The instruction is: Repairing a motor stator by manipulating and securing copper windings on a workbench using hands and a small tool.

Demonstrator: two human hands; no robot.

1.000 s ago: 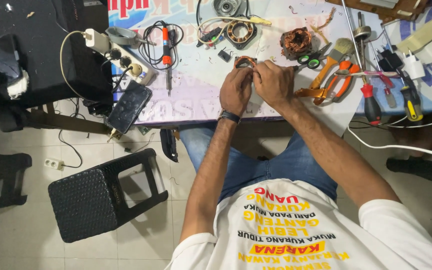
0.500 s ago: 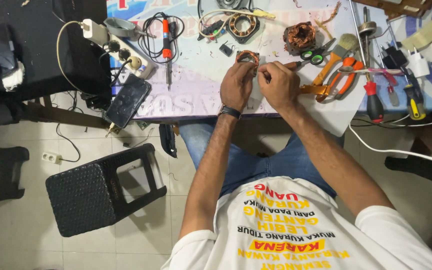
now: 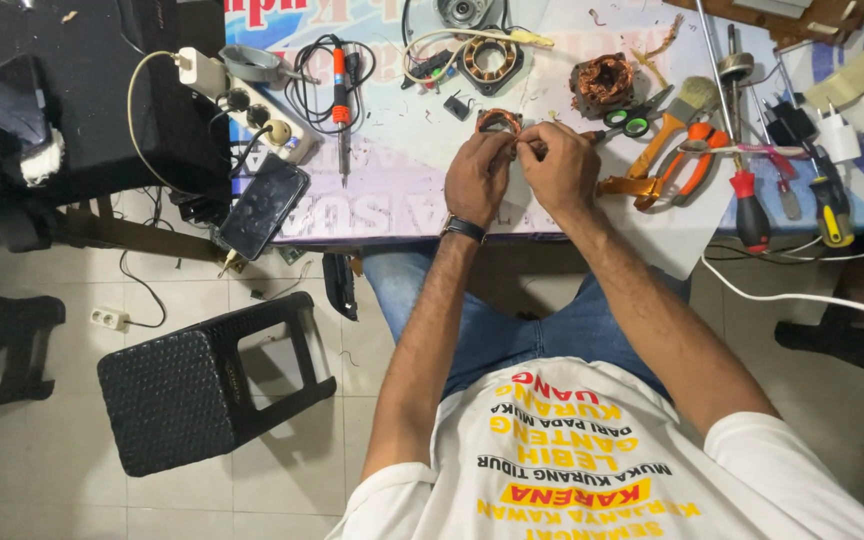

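Observation:
My left hand [image 3: 478, 178] and my right hand [image 3: 558, 168] meet over the table [image 3: 392, 190], fingertips pinched together on a small copper-wound motor coil [image 3: 498, 121]. The left hand wears a dark wristband and grips the coil's near side. The right hand pinches something thin at the coil's right edge; what exactly is hidden by the fingers. A second wound stator [image 3: 489, 58] and a rusty-looking copper coil [image 3: 602, 82] lie farther back on the table.
An orange-handled soldering iron [image 3: 339, 85], power strip [image 3: 252, 105], phone [image 3: 265, 205], green-handled scissors [image 3: 628, 122], orange pliers [image 3: 667, 165], brush [image 3: 690, 100] and screwdrivers [image 3: 752, 205] lie around. A black plastic stool [image 3: 197, 395] stands on the tiled floor at left.
Both hands stay on the coil with only small finger shifts. The view has drifted slightly, nothing else moved.

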